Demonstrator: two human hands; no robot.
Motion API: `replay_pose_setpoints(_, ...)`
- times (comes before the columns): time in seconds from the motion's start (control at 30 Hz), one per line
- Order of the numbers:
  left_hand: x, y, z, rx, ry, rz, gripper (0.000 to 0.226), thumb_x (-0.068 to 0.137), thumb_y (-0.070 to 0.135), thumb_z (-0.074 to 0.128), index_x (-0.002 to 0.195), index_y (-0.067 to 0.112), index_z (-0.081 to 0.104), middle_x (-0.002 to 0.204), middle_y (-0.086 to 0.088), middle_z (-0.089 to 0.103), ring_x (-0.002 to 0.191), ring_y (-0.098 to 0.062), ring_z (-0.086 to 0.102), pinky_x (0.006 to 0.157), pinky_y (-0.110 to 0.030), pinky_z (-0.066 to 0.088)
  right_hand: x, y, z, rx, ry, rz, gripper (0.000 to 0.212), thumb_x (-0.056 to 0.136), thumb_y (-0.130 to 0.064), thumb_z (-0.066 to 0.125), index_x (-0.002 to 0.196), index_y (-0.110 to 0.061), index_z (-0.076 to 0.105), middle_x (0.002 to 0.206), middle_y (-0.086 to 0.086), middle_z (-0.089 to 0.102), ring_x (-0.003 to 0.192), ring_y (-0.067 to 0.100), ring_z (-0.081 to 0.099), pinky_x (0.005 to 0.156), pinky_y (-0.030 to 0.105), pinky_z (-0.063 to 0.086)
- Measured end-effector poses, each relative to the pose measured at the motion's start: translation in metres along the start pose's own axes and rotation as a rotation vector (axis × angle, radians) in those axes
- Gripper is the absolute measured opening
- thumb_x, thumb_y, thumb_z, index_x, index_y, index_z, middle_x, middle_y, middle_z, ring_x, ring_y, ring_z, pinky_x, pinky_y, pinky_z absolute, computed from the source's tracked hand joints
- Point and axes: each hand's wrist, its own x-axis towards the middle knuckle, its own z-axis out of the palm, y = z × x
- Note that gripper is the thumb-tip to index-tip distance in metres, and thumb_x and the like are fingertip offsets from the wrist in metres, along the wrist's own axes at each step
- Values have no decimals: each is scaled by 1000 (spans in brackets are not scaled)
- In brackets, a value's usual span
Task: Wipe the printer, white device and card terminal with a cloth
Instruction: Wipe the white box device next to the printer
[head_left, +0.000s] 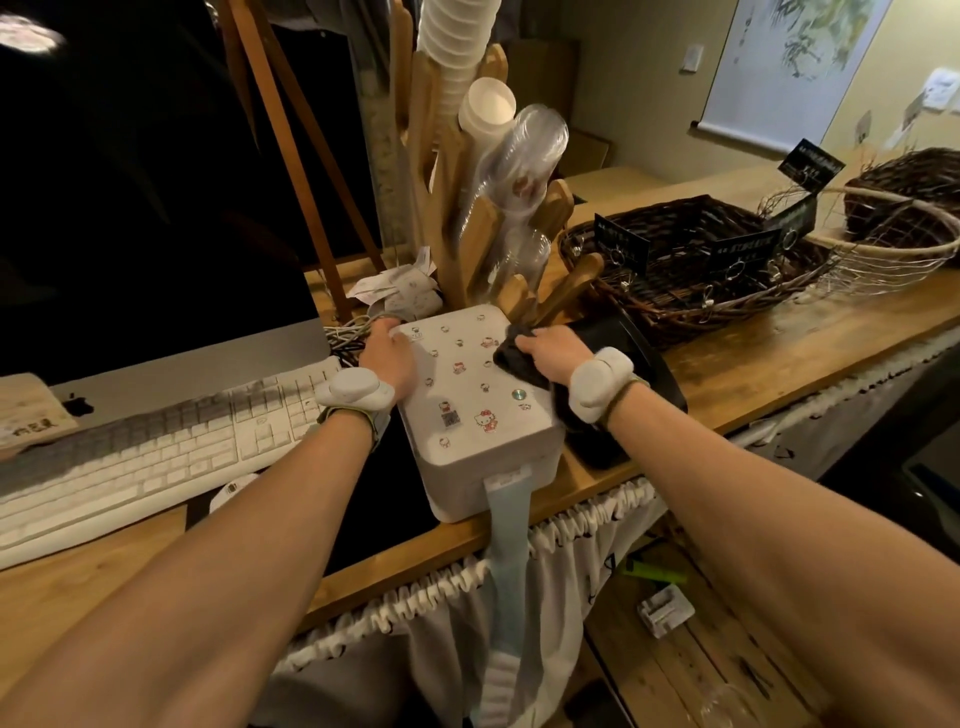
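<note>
A white printer dotted with small cartoon stickers sits at the near edge of the wooden table, and a pale blue paper strip hangs from its front slot down past the table edge. Both hands are on it. The left hand is at the printer's far left corner, its grip bent over that edge and holding the casing. The right hand is at the far right edge of the top, its grip closed round a dark cloth that is pressed flat against the printer's top surface, with part of it trailing under the wrist. Each wrist carries 1 white band.

Just beside the printer on the right stands a black device – tilted, and partly hidden by the right forearm. To the left lie a white keyboard and a silver monitor. Behind the printer rises a wooden cup rack holding stacked paper and clear plastic cups, and a dark wicker basket sits along the far edge to the right.
</note>
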Motion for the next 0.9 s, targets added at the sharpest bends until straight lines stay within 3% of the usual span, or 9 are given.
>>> replay_pose_setpoints(0.1,-3,2,2,-36,20,-26,40,103,18,31,141,11,41,143,-14,47,130,-33,45,105,-34,33,0,-15,11,-65,114,-176,28,95,-18,49,120,-13,61,112,7,65,102,24,62,74,23,48)
replay_pose_setpoints(0.13,-5,3,2,-42,28,-35,40,103,18,31,140,11,42,143,-14,47,130,-33,45,105,-34,34,-3,-19,18,-123,127,-267,30,94,-15,48,122,-17,60,113,4,64,104,23,62,75,21,47)
replay_pose_setpoints(0.2,-8,3,2,-58,46,-46,39,103,20,31,140,11,41,143,-15,46,130,-33,46,105,-35,34,-3,-22,27,-280,32,-397,39,95,-13,43,133,-21,52,130,6,57,118,25,54,93,29,45)
replay_pose_setpoints(0.3,-12,3,1,-114,57,-75,41,102,20,30,140,10,42,144,-14,46,130,-32,45,104,-33,34,2,-29,29,-481,-46,-422,42,98,-16,35,140,-17,42,144,11,43,129,32,43,106,39,34)
replay_pose_setpoints(0.43,-5,0,-4,-221,34,-150,42,103,27,27,128,5,53,135,-18,52,120,-32,49,98,-35,37,2,-51,54,-616,-119,-510,36,98,-14,35,132,-14,48,140,10,43,128,32,40,104,46,34)
replay_pose_setpoints(0.53,2,-3,-14,-312,-39,-206,57,101,45,20,127,16,61,135,-12,56,120,-31,52,108,-42,38,11,-60,56,-670,-127,-515,36,95,-10,43,131,-11,47,135,11,47,125,33,43,103,45,36)
replay_pose_setpoints(0.67,-1,1,-19,-308,-71,-237,74,96,63,12,133,17,58,138,-12,55,127,-31,50,111,-44,35,1,-63,69,-694,-129,-614,43,93,-12,40,136,-10,43,137,15,48,125,33,46,102,40,37)
replay_pose_setpoints(0.77,-7,4,-25,-334,-163,-232,80,91,69,5,138,24,52,143,-6,52,133,-29,46,112,-44,31,2,-65,71,-685,-83,-572,39,95,-16,38,133,-12,46,134,14,49,123,34,47,102,40,37)
replay_pose_setpoints(0.9,-1,0,-31,-454,-170,-279,88,87,75,8,135,18,55,138,-8,57,128,-26,51,112,-43,35,-3,-66,73,-697,-214,-638,43,94,-14,40,137,-13,43,140,15,46,125,33,46,106,38,37)
